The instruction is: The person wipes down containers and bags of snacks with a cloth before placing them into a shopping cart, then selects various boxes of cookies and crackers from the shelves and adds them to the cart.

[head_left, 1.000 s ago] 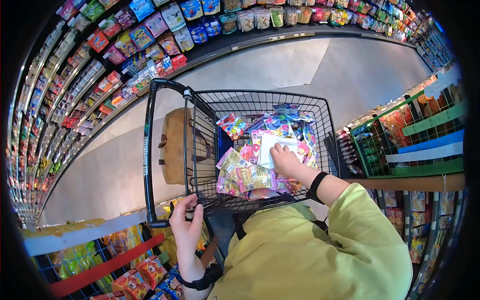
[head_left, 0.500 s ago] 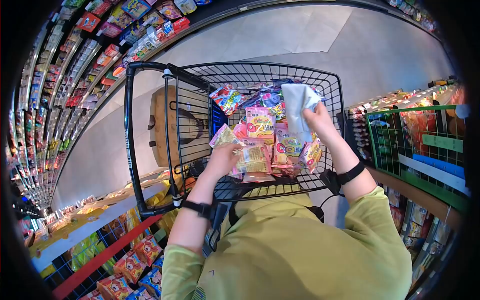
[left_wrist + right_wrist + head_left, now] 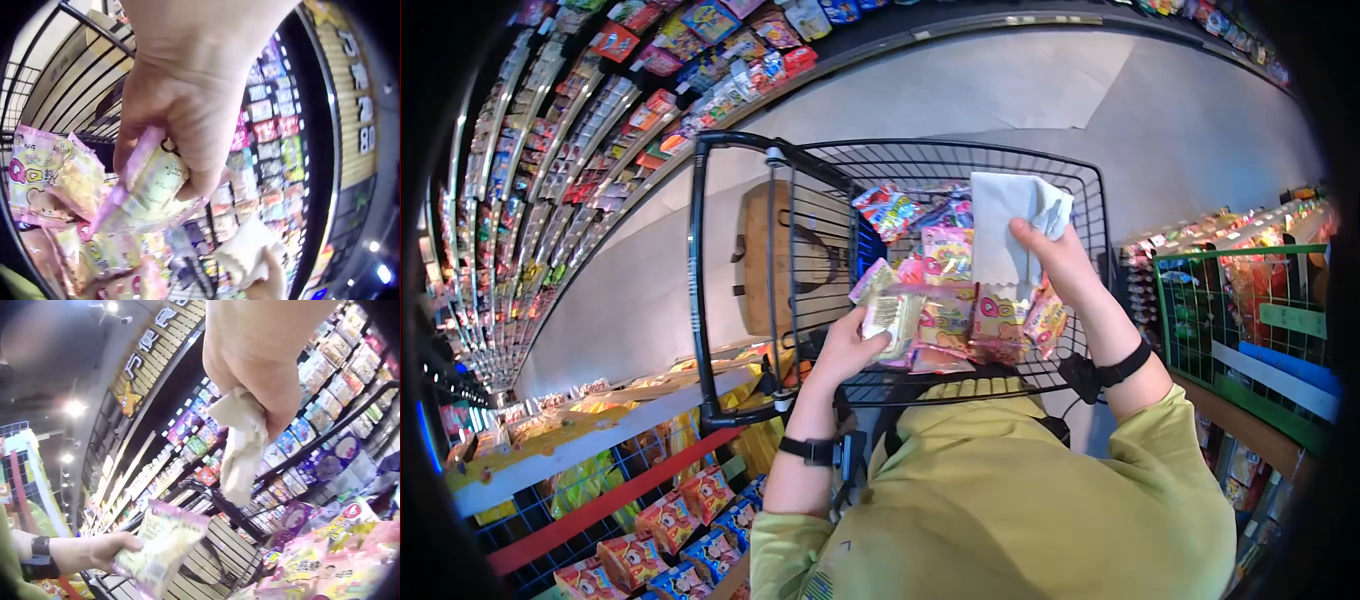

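Observation:
My left hand (image 3: 847, 350) pinches a pink-edged candy bag (image 3: 893, 322) by its side, thumb on the printed face. In the left wrist view that candy bag (image 3: 153, 190) is tilted above other bags. My right hand (image 3: 1055, 260) grips a white cloth (image 3: 1000, 225), which hangs folded over the cart's far right part. The right wrist view shows the cloth (image 3: 240, 450) bunched under the fingers. Below both hands, pink candy bags (image 3: 947, 255) lie piled in the black wire shopping cart (image 3: 945, 143), with a red and blue bag (image 3: 887, 210) near the handle end.
The cart's handle (image 3: 697, 250) is at the left. A brown bag with dark straps (image 3: 765, 260) shows through the wire under it. Stocked shelves (image 3: 580, 150) curve along the far left. Snack bins with a green grid (image 3: 1190, 300) stand at right; red snack bags (image 3: 635, 560) lie at lower left.
The right hand has lifted the white cloth off the bags. My left hand has come from beside the cart's handle into the cart, taken a candy bag and raised it.

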`<state>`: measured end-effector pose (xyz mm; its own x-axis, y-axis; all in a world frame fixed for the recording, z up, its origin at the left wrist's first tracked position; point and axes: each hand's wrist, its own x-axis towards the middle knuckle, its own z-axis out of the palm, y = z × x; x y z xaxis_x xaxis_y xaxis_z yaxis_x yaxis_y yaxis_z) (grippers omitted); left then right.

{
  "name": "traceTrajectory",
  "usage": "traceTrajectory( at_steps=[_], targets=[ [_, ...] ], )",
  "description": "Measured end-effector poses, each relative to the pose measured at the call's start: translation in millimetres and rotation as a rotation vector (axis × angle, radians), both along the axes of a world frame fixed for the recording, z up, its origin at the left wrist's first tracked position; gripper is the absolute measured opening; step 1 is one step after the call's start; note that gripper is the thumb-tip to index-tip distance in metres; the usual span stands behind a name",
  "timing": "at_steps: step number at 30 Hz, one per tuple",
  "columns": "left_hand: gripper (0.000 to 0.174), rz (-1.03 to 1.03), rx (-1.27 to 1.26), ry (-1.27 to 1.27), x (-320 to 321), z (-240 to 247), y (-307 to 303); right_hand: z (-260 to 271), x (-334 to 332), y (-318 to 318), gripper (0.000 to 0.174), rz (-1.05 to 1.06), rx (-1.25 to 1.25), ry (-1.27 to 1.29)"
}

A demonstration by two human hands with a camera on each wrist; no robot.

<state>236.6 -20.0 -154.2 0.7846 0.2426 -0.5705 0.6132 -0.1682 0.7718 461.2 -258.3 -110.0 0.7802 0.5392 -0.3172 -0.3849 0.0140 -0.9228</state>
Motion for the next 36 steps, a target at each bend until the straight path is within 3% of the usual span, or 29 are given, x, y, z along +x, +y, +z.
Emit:
traceTrajectory(
  at_steps=[1,2,4,6,8,10,12,16,20,22,24,26,28,30,32,34,35,36],
  targets=[
    [0.042,0.168,-0.194,-0.11,-10.2,10.8,2.5,3.6,-3.0,8.4,0.037,0.0,-0.017,-0.014],
    [0.042,0.181,-0.169,-0.125,-19.1,22.8,3.3,7.7,-6.9,17.6,0.036,0.004,-0.032,-0.03],
    [0.051,0.639,-0.538,-0.29,-35.9,49.5,2.6,23.7,-26.3,37.2,0.039,0.104,-0.015,-0.116],
    [0.059,0.695,-0.574,-0.34,-51.1,77.1,5.2,51.6,-60.3,61.5,0.05,0.291,0.021,-0.476],
    [0.07,0.64,-0.626,-0.428,-70.8,91.7,5.5,74.3,-95.8,91.9,0.066,0.359,0.127,-1.181],
    [0.081,0.605,-0.682,-0.492,-98.8,94.5,7.4,91.4,-133.0,109.3,0.078,0.793,0.105,-1.417],
    [0.081,0.625,-0.708,-0.521,-115.4,99.0,3.6,100.0,-171.4,119.4,0.083,1.094,0.12,-1.422],
    [0.078,0.736,-0.764,-0.556,-148.6,109.7,-2.5,97.2,-204.9,147.7,0.085,1.145,0.235,-1.421],
    [0.076,0.888,-0.764,-0.594,-190.6,117.5,8.1,98.8,-217.6,190.8,0.078,1.059,0.296,-1.494],
    [0.076,0.53,-0.725,-0.533,-210.3,123.2,22.3,100.3,-218.5,222.4,0.062,1.03,0.208,-1.448],
    [0.073,0.542,-0.688,-0.579,-226.2,132.6,24.8,70.4,-208.2,248.3,0.04,1.066,0.229,-0.641],
    [0.074,0.501,-0.625,-0.658,-238.7,146.3,29.2,64.6,-184.9,256.8,0.038,1.049,-0.166,-0.268],
    [0.075,0.583,-0.658,-0.715,-250.1,152.9,36.3,69.6,-186.4,256.4,0.048,0.717,0.066,-0.393],
    [0.074,0.757,-0.775,-0.926,-256.5,150.2,43.4,104.1,-195.8,249.8,0.048,0.701,0.016,-0.477],
    [0.066,0.767,-0.628,-0.968,-248.8,154.0,50.8,133.2,-230.5,244.6,0.054,0.602,0.292,-0.846],
    [0.065,1.171,-0.884,-1.142,-235.5,162.0,52.8,135.3,-261.5,239.6,0.066,0.782,0.332,-1.452],
    [0.071,1.064,-1.324,-1.297,-237.1,154.4,57.0,138.4,-277.0,235.1,0.071,0.957,0.372,-1.574],
    [0.07,0.899,-1.341,-1.248,-244.3,143.9,63.9,140.6,-288.2,230.6,0.077,1.133,0.41,-1.693]
  ],
)
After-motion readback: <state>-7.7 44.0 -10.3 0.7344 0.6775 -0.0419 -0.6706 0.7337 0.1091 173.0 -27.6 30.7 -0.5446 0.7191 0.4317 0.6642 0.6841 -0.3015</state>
